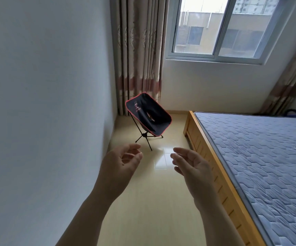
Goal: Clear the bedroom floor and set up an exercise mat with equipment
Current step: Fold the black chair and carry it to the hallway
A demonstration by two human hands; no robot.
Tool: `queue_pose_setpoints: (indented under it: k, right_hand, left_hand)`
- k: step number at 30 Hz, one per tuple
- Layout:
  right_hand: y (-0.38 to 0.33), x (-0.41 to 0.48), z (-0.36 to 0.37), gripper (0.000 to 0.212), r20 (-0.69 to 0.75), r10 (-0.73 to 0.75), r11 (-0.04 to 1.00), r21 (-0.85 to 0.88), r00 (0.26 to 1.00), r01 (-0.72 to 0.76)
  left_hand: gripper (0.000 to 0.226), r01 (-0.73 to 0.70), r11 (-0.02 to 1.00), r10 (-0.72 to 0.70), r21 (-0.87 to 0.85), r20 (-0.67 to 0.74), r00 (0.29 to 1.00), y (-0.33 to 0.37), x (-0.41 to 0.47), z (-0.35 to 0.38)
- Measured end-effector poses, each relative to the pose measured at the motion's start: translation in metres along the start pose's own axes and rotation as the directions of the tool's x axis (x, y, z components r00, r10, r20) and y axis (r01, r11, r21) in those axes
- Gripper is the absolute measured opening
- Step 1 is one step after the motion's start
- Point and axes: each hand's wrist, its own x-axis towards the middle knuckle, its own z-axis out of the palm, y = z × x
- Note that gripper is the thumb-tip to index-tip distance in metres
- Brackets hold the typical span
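1. The wall point(46, 86) is running close along the outer side of the left fingers point(134, 147). Swinging anything that way is risking a scrape.
2. The left hand point(120, 162) is reaching forward, loosely curled and holding nothing.
3. The folding chair point(149, 118) is standing on the floor point(152, 201) just beyond both sets of fingertips, not touching them. Gripping only its fabric rim is probably inviting it to fold or tip, and its thin legs may be snagging the curtain point(140, 50) behind it.
4. The right hand point(191, 164) is reaching forward, its fingers point(180, 151) nearly straight and empty.
5. The bed frame point(195, 134) is lying near the right fingers' outer side, so a lifted chair leg could be knocking it. No exercise mat is showing.
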Motion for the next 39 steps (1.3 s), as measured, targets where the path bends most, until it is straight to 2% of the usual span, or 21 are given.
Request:
queue_pose_setpoints:
  k: [9,20,28,29,33,39]
  right_hand:
    - [0.023,0.187,0.061,0.016,0.025,-0.011,0.998,-0.059,1.0,0.013]
    - [0.051,0.375,0.109,0.015,0.012,0.039,0.997,-0.066,0.999,-0.038]
    - [0.073,0.544,0.122,0.016,0.087,0.036,0.998,-0.047,0.996,-0.032]
    - [0.076,0.591,0.123,0.016,0.106,0.023,0.999,-0.05,0.994,-0.018]
    - [0.08,0.643,0.129,0.014,0.104,0.011,0.998,-0.06,0.994,-0.005]
    - [0.105,0.74,0.165,0.015,0.161,0.081,0.995,-0.064,0.984,-0.072]
  left_hand:
    - [0.018,0.024,0.998,-0.026,-0.051,-0.039,0.999,-0.066,0.182,0.019]
    - [0.019,0.059,0.998,-0.059,-0.034,0.003,0.998,-0.122,0.377,0.05]
    - [0.018,0.082,0.996,-0.08,0.035,-0.063,0.995,-0.152,0.519,0.097]
    - [0.018,0.082,0.996,-0.078,0.044,-0.091,0.993,-0.157,0.561,0.11]
    - [0.017,0.11,0.992,-0.102,0.06,-0.13,0.986,-0.169,0.6,0.118]
    - [0.017,0.191,0.979,-0.178,0.064,-0.167,0.97,-0.215,0.69,0.129]
